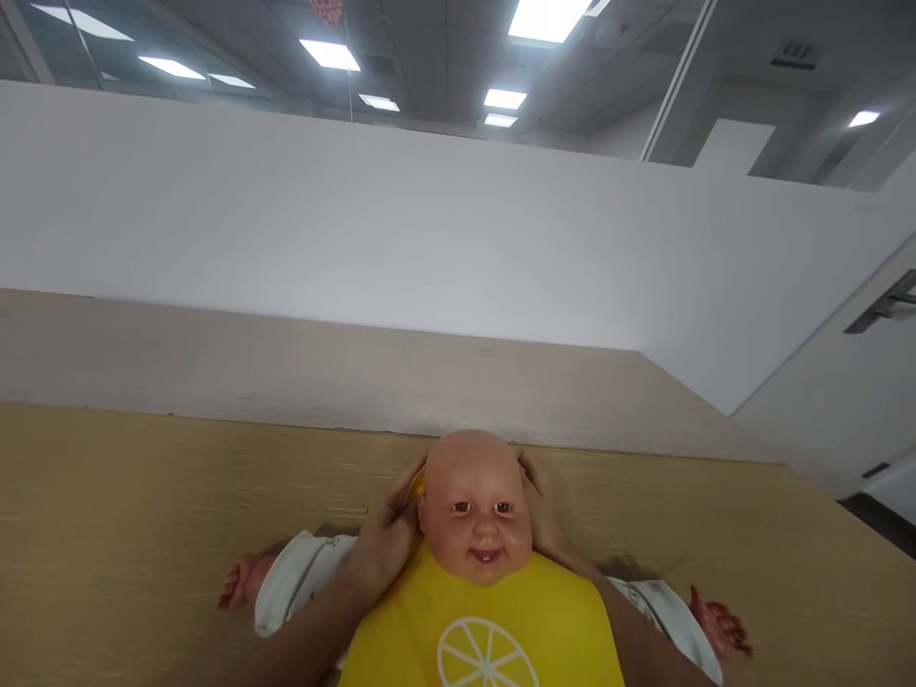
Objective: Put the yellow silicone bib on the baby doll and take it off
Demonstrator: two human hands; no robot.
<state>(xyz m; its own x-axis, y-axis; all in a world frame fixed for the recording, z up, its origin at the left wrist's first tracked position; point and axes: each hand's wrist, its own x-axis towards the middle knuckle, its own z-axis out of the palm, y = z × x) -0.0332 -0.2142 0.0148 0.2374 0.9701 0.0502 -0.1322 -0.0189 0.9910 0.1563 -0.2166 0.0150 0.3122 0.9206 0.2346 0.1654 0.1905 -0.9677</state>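
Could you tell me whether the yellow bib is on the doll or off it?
On: the yellow bib covers the doll's chest beneath its chin.

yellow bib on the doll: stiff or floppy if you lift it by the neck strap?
The yellow bib probably flexes rather than holds shape: it curves smoothly over the doll without creases, like silicone. Its sheen suggests a slick surface. The left hand and right hand work its ends behind the neck, so the strap bends easily.
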